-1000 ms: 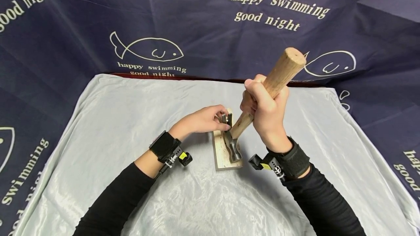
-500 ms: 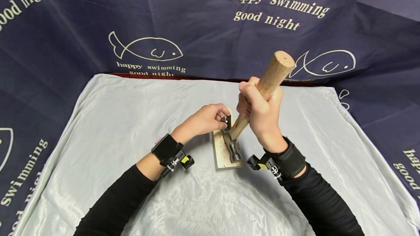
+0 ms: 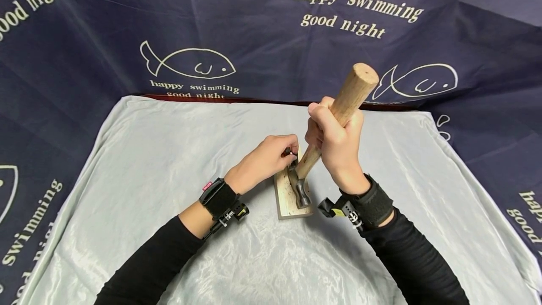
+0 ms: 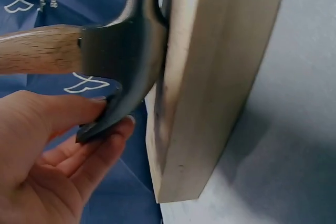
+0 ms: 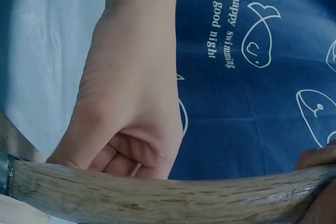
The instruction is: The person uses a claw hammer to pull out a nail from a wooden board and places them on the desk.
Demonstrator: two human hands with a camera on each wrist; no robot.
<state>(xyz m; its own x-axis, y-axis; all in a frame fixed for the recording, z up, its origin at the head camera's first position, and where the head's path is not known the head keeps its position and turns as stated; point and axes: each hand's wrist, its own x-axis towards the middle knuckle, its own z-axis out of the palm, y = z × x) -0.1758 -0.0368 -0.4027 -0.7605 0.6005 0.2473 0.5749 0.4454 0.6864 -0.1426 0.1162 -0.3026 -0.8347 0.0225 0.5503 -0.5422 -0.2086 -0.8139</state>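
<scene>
A claw hammer [image 3: 302,194] stands with its steel head down on a pale wooden board [image 3: 284,204] and its thick wooden handle slanting up. My right hand [image 3: 342,147] grips that handle around its middle. At the far side of the head, my left hand [image 3: 263,160] pinches the claw. In the left wrist view, the thumb and fingers [image 4: 65,111] meet around the tips of the curved claw [image 4: 131,95], beside the board's face. The right wrist view shows the handle [image 5: 157,195] crossing in front of the left fingers, partly hiding them.
A shiny pale cloth [image 3: 190,145] covers the table under the board. Behind it hangs a dark blue curtain [image 3: 262,22] with fish drawings and lettering. Each wrist wears a black strap [image 3: 220,199] with a small camera.
My right hand and the hammer handle have swung a little left, mostly in the first half second. My left fingers have drawn in over the claw tips, which showed more openly before.
</scene>
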